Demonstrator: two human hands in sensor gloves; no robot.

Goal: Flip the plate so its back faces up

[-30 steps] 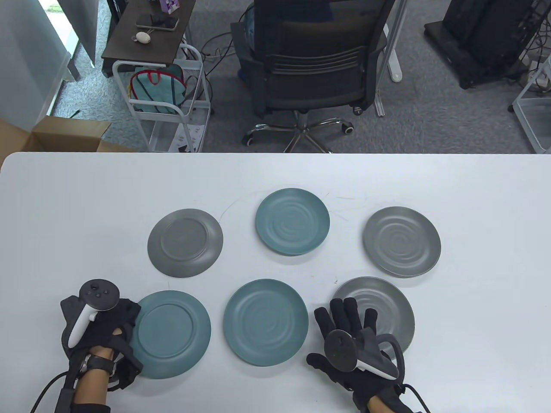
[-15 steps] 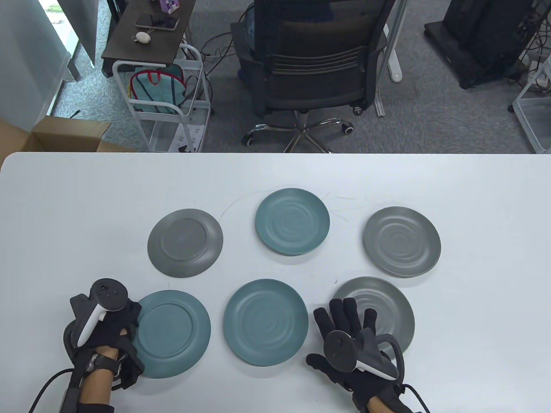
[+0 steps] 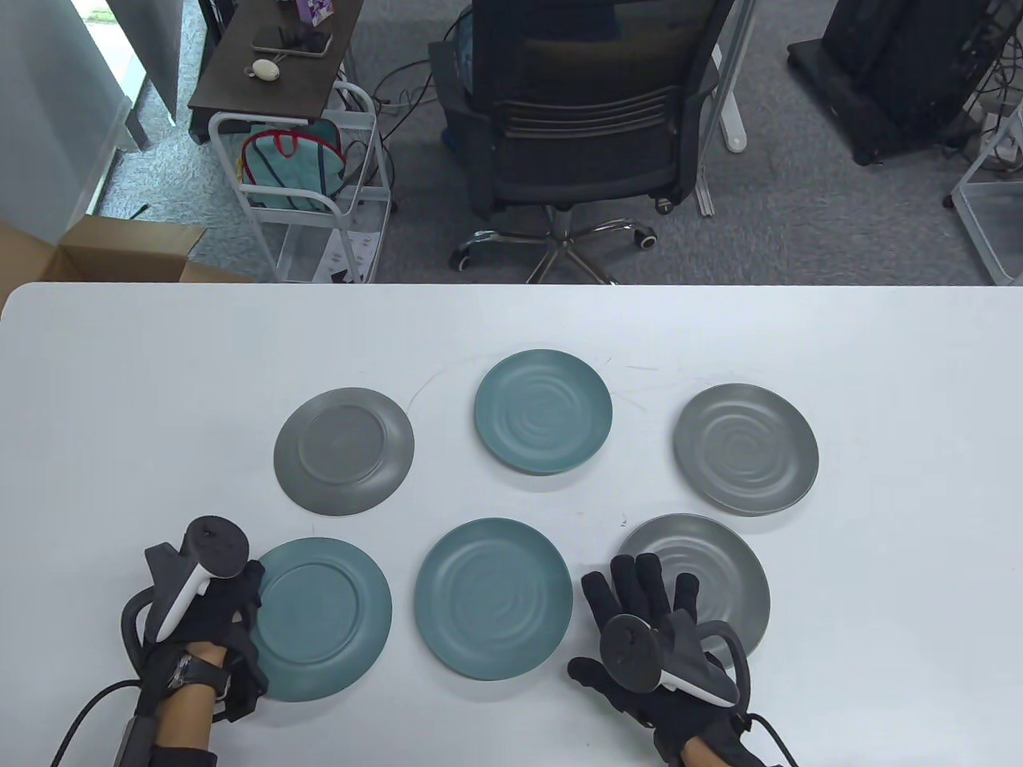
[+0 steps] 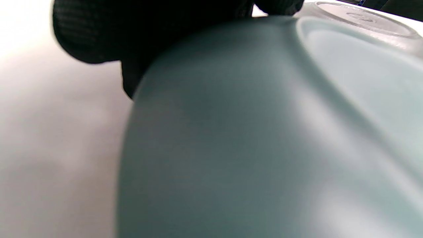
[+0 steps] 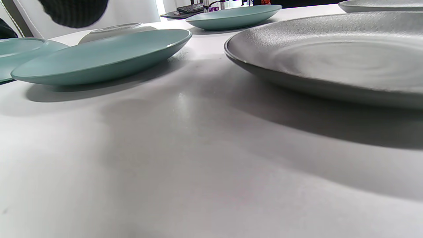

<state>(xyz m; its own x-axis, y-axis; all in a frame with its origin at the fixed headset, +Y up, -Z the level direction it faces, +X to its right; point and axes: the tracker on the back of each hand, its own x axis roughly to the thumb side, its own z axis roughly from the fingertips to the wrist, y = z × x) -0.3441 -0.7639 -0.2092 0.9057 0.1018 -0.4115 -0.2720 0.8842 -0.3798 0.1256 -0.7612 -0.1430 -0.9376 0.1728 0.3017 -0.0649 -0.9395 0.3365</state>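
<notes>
Shifted slightly right, left hand [image 3: 209, 619] seemingly touches the back-up teal plate [image 3: 320, 619]; right hand [image 3: 651, 619] lies spread.

left hand [image 3: 212, 619] covers left rim of near-left teal plate [image 3: 320, 619], finger contact unclear; left wrist view blurred; right hand [image 3: 651, 631] hides near-right grey plate's [image 3: 711, 559] lower-left edge
</notes>
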